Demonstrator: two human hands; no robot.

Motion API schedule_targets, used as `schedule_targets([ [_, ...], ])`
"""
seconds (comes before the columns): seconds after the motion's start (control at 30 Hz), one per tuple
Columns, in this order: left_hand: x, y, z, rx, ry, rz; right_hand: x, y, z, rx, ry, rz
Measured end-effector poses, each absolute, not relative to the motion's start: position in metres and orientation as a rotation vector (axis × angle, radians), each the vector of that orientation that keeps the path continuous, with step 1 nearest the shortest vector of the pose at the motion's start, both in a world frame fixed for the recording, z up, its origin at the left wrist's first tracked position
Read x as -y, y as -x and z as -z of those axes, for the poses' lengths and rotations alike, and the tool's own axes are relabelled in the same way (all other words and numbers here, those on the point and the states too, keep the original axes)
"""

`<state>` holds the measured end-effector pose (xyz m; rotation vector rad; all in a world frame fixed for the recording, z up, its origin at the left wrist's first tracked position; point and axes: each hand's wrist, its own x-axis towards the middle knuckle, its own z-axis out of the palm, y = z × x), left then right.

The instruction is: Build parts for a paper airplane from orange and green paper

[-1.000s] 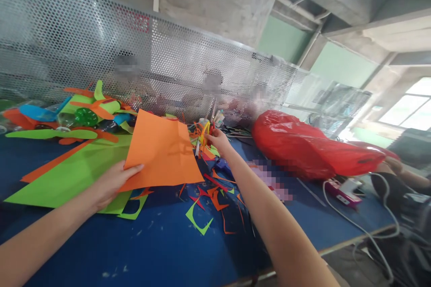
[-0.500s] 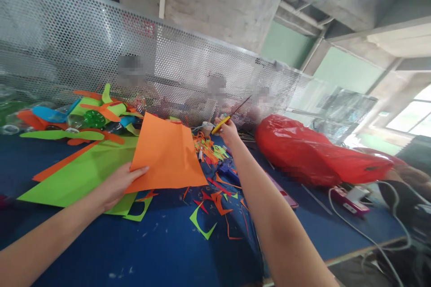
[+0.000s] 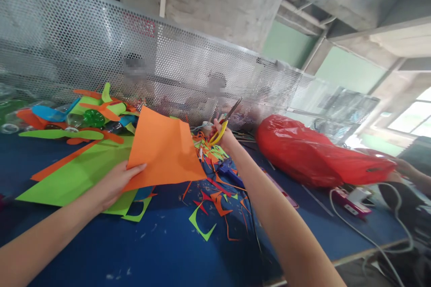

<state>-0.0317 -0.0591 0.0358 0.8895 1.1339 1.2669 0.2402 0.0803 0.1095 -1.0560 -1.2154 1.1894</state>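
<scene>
My left hand [image 3: 117,184] pinches the lower left edge of an orange paper sheet [image 3: 164,150], thumb on top, and the sheet is raised above the table. Farther away, my right hand [image 3: 225,138] grips a pair of scissors [image 3: 220,132] with yellow handles, blades pointing up and away to the right. The scissors are apart from the paper. Beneath the orange sheet lies green paper [image 3: 67,179]. Orange, green and red paper scraps [image 3: 218,204] are strewn between my arms, and a blue glue gun [image 3: 230,172] lies beside my right forearm.
Plastic bottles with paper propellers [image 3: 94,119] crowd the back left. A bulging red plastic bag [image 3: 303,148] lies to the right, near a pink power strip [image 3: 352,204] with white cords. A perforated metal screen [image 3: 188,60] borders the blue table [image 3: 161,251]; people are behind it.
My right hand has lifted the scissors from the cluttered back of the table, and their blades have turned within the grip. My left hand has kept hold of the orange sheet, raising it slightly.
</scene>
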Motion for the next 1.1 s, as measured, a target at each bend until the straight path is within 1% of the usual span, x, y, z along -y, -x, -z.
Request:
schedule_targets([
  [0.17, 0.055, 0.041, -0.045, -1.129, -0.829, -1.399, -0.012, -0.222, -0.095, 1.327, 1.092, -1.613],
  [0.33, 0.053, 0.047, -0.056, -1.143, -0.817, -1.604, 0.032, -0.226, -0.083, 1.409, 1.060, -1.742],
  [0.43, 0.054, 0.047, -0.061, -1.129, -0.763, -1.700, 0.041, -0.227, -0.078, 1.517, 1.155, -1.827],
  [0.53, 0.056, 0.047, -0.064, -1.121, -0.727, -1.731, 0.052, -0.224, -0.079, 1.715, 1.337, -1.749],
  [0.73, 0.062, 0.041, -0.072, -1.070, -0.637, -1.797, 0.071, -0.222, -0.084, 2.027, 1.580, -1.321],
  [0.83, 0.065, 0.036, -0.070, -1.083, -0.688, -1.764, 0.073, -0.224, -0.085, 2.141, 1.622, -1.181],
  [1.1, 0.066, 0.026, -0.054, -1.035, -0.856, -1.714, 0.070, -0.219, -0.078, 2.098, 1.568, -1.113],
])
